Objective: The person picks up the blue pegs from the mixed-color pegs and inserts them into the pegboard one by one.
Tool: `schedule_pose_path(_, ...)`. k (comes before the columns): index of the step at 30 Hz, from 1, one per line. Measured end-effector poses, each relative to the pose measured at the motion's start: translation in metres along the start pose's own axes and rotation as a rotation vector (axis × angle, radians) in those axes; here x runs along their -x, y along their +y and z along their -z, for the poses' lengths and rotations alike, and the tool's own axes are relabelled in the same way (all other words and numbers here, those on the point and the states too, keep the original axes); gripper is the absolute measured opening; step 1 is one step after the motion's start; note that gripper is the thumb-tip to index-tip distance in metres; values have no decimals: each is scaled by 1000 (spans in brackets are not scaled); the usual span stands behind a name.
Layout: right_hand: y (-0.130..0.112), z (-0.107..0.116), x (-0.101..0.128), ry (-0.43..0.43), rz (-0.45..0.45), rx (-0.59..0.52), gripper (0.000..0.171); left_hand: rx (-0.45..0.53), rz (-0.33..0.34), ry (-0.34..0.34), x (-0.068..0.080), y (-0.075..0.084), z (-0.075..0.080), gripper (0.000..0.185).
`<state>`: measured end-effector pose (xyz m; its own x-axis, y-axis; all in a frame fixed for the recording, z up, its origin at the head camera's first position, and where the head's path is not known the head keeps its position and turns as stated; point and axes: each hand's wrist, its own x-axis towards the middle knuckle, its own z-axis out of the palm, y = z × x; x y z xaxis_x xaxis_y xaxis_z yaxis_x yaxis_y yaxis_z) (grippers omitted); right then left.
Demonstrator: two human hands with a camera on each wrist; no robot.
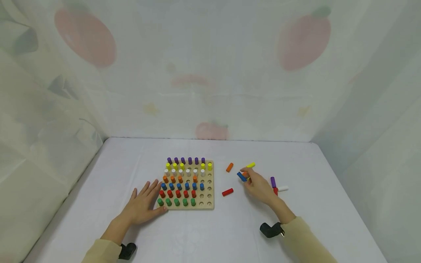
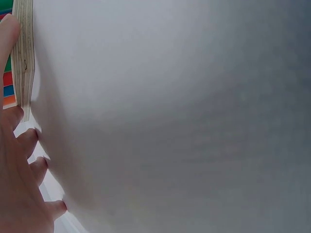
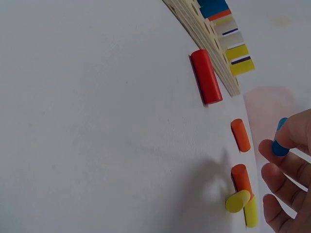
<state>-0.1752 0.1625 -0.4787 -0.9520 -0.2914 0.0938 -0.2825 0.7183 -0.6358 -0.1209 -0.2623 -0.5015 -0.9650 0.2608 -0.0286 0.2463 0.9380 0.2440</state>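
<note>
A wooden pegboard (image 1: 212, 191) lies on the table, filled with rows of green, red, blue, orange, white, yellow and purple pegs; several holes at its right side are bare. My left hand (image 1: 139, 207) rests at the board's left side, fingers spread, the thumb by its near left corner. To the right of the board, my right hand (image 1: 260, 188) pinches a blue peg (image 1: 241, 176) between thumb and fingers. In the right wrist view that blue peg (image 3: 280, 141) is raised off the table, partly covered by the thumb.
Between board and right hand lie an orange peg (image 1: 229, 167) and a red peg (image 1: 227, 192). A yellow peg (image 1: 251, 165) lies beyond the hand. Another orange peg (image 3: 240, 177) touches yellow ones. Purple (image 1: 273, 181) and white pegs (image 1: 283, 189) lie right of the hand, beside another red one.
</note>
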Motion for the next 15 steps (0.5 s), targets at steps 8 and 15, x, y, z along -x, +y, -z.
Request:
schedule_pose_path(8,-7,-8,-5,-25,-50,-43,22,4,2,-4,0,-1,-1,95)
schedule_pose_path(15,-16,-16,-12,12,6,-36,20,11,5,-13,0,-1,0,95)
